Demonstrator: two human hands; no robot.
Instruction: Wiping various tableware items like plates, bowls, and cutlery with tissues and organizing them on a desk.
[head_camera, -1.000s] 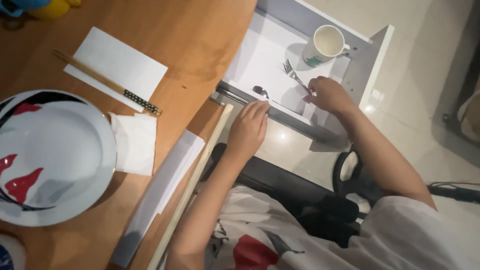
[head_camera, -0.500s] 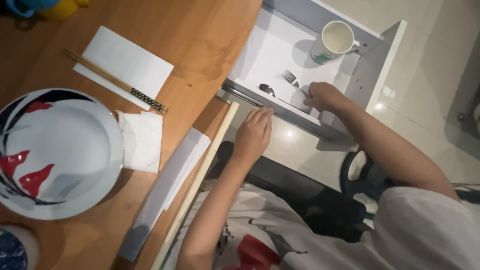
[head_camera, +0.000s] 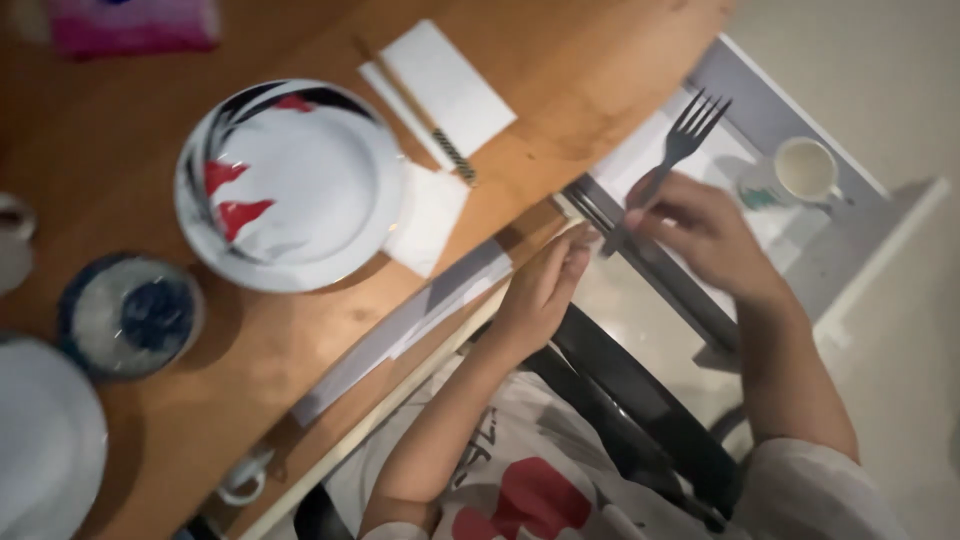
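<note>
My right hand (head_camera: 707, 236) holds a metal fork (head_camera: 672, 152) by its handle, lifted above the open grey drawer (head_camera: 853, 250), tines pointing up and away. My left hand (head_camera: 545, 290) rests at the drawer's front edge, next to the wooden table's rim, fingers together and touching the fork's handle end. A white mug (head_camera: 805, 170) stands in the drawer's far corner.
On the wooden table (head_camera: 300, 330) sit a white plate with red and black pattern (head_camera: 290, 185), a napkin (head_camera: 428, 217), chopsticks (head_camera: 420, 112) on white paper, a dark blue bowl (head_camera: 130, 315), and white paper strips (head_camera: 420, 310). A black chair (head_camera: 640, 400) is below.
My right hand has lifted the fork out of the drawer. The view swung left, showing more of the table; the spoon in the drawer is no longer visible.
</note>
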